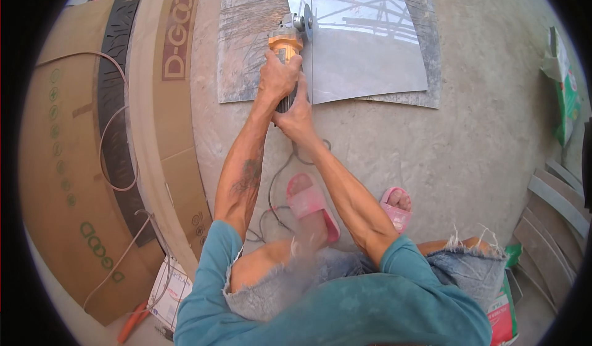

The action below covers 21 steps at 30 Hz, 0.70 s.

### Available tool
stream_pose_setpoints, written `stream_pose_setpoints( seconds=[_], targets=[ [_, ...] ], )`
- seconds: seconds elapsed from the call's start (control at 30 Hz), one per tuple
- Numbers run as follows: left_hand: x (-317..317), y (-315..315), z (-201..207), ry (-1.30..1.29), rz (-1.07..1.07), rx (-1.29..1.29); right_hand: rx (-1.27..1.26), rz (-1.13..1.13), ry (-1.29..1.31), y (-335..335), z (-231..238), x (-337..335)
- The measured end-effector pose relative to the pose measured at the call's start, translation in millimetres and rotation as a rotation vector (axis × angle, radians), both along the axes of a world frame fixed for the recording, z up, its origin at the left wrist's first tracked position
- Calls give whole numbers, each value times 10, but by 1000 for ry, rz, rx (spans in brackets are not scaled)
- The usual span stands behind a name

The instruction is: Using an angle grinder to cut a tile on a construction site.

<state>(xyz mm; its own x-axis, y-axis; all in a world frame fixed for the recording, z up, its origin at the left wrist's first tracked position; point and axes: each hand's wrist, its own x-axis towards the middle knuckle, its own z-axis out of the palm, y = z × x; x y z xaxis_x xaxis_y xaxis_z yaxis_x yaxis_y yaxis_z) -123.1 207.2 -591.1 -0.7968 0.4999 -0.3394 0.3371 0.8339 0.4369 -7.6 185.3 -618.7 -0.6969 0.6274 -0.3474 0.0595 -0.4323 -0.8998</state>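
Both my hands are closed on an orange and grey angle grinder (285, 43). My left hand (280, 75) wraps the front of its body, just behind the metal head. Farther back, my right hand (297, 117) grips the dark rear handle, one finger stretched along its side. The thin cutting disc (308, 23) stands on edge at a straight dark line running through a glossy grey tile (364, 62). Whether the disc bites into the tile, I cannot tell. Beneath the tile lies a scratched grey board (246, 69).
Long cardboard boxes (74, 161) line the left side, a pale cord (102, 167) looped over them. The grinder's dark cord (271, 189) trails between my pink sandals (314, 207). Curved grey tile strips (549, 235) are stacked at right, below a green and white bag (564, 93).
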Motion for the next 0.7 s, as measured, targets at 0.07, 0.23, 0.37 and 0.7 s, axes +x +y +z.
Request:
stream_pose_setpoints(
  seconds=[0.07,0.23,0.37,0.7],
  targets=[
    [10,-45,-12,-2,8,6,53,-19,8,-38,8,12],
    [127,-79,7,0,10,-14,125,-85,51,-109,-38,72],
    [144,-142,-25,-4,0,11,108,-68,71,-157,-90,91],
    [262,-290,-110,-2,-22,77,70,-24,36,-272,-116,251]
  ],
)
